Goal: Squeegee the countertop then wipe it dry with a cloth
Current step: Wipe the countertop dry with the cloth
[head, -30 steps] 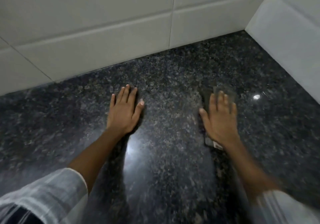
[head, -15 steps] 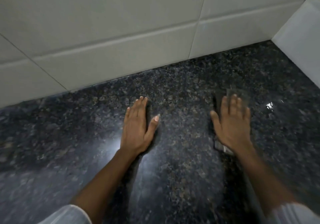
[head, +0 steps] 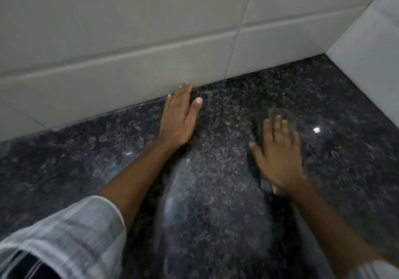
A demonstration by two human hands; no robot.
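- The countertop is dark speckled granite, glossy, meeting pale wall tiles at its back edge.
- The cloth, dark and blurred, lies flat near the back right corner.

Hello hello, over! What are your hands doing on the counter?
Left hand flat on the counter, fingertips at the wall. Right hand flat, pressing the cloth. Nothing in the way.

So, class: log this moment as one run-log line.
stage: wiping dry | left hand: flat on countertop | right hand: pressing cloth
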